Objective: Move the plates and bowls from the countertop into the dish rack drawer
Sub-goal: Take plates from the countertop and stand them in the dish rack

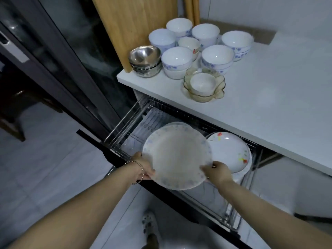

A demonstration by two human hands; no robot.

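Both hands hold a white plate with a pale blue flowered rim [177, 156] over the open wire dish rack drawer [125, 126]. My left hand [143, 166] grips its left edge and my right hand [218, 172] grips its lower right edge. A second plate edge shows just behind it. White plates with red and yellow flowers [229, 151] stand in the rack to the right. On the white countertop [269, 90] sit several stacked blue-patterned white bowls [177, 59], stacked steel bowls [144, 60] and a white bowl inside scalloped glass bowls [203, 84].
A wooden cutting board [133, 20] leans at the counter's left end. A dark glass door [59, 56] stands to the left. The drawer's black front panel [111, 155] juts out over the tiled floor, where my foot [150, 225] shows below.
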